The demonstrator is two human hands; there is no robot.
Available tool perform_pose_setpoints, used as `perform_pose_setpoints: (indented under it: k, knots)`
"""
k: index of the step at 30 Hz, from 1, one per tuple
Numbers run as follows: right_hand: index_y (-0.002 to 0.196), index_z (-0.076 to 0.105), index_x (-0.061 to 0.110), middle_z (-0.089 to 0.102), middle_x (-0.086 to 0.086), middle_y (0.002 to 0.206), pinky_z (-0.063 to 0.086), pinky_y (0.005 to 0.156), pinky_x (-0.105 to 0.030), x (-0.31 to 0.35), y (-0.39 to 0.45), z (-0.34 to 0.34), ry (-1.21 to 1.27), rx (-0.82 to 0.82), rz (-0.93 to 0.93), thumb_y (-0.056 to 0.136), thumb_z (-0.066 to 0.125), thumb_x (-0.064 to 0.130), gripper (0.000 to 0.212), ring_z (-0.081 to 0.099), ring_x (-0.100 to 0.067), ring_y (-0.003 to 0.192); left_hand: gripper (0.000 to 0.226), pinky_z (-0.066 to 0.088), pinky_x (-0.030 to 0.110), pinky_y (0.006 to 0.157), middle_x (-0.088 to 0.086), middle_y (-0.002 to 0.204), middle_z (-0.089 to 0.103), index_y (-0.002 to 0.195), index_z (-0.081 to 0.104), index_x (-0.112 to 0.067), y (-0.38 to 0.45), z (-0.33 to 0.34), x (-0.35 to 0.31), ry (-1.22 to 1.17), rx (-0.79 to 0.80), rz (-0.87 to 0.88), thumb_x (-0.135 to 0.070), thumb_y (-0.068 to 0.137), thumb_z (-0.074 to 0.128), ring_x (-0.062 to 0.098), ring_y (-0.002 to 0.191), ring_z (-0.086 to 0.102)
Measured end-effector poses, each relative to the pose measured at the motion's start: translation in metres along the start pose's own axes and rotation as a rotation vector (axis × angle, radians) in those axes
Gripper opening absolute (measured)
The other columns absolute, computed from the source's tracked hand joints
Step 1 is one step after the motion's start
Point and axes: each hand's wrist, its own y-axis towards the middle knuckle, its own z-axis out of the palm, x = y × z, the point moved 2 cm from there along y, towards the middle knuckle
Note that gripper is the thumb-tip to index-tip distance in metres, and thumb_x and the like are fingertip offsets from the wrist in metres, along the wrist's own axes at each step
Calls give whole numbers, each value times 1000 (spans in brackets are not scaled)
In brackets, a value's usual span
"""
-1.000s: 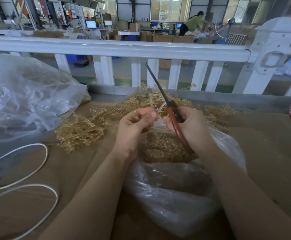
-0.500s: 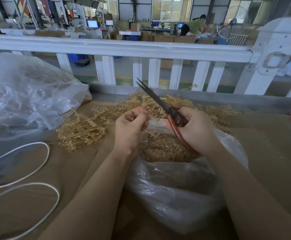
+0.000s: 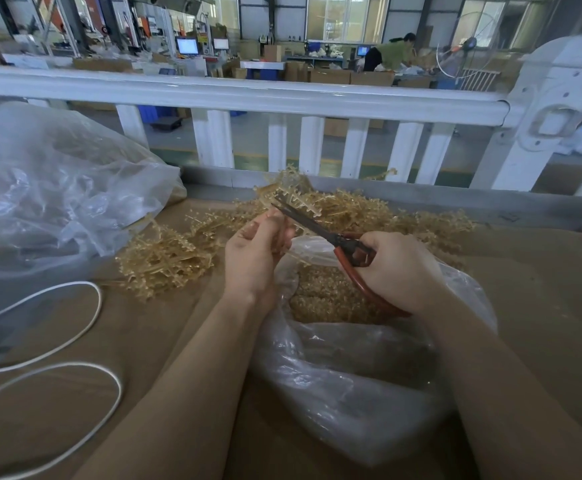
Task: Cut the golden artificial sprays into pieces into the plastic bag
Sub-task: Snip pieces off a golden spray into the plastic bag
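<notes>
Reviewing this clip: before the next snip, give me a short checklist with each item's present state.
1. Right hand grips the scissors: ok.
2. Left hand pinches a golden spray near the blades: ok.
3. Blades open round a stem: cannot tell; they look nearly closed.
4. Left fingertips clear of the blades: not ok; they lie right beside them.
5. Plastic bag mouth open beneath the hands, cut pieces inside: ok.
6. Uncut sprays left on the table: ok.

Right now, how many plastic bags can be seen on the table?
2. One large crumpled plastic bag lies at the far left. The other plastic bag, open and holding cut golden pieces, sits below both hands. No others are visible.
</notes>
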Motion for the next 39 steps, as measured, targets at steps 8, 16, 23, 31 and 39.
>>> perform_pose_setpoints:
  k: [8,16,23,31,39]
  knots:
    - [88,48,39,55,19,62,35,45,-22,7,-5,2,-63,-104,-63,89,51,68,29,51,-1,55,30,48,21,66,-1,64,53,66,68,-12,1,-3,2,-25,4,-56,0,91,59,9,60,48]
    - [94,54,31,54,17,66,35,44,-21,12,-6,1,-128,-175,-128,89,46,67,37,48,0,54,19,44,16,59,5,72,53,74,64,-6,0,0,0,-22,66,-84,4,90,57,10,63,47]
    - [92,56,30,50,19,62,30,44,-18,14,-6,0,-128,-204,-117,88,50,62,33,43,3,51,8,49,19,71,9,80,58,85,64,-2,-2,4,-1,6,128,-122,2,88,58,13,71,54]
    - [70,31,34,39,18,52,21,44,-17,21,-9,-3,-165,-266,-121,85,63,57,42,35,5,46,23,33,20,61,1,64,49,72,60,-8,-5,3,-3,43,116,-72,4,91,55,9,58,39]
    - [77,46,29,39,18,52,24,44,-17,21,-10,-3,-161,-270,-110,85,64,57,34,35,4,46,25,37,15,52,-2,63,53,71,72,-14,-4,2,0,2,104,-97,2,85,59,5,50,44]
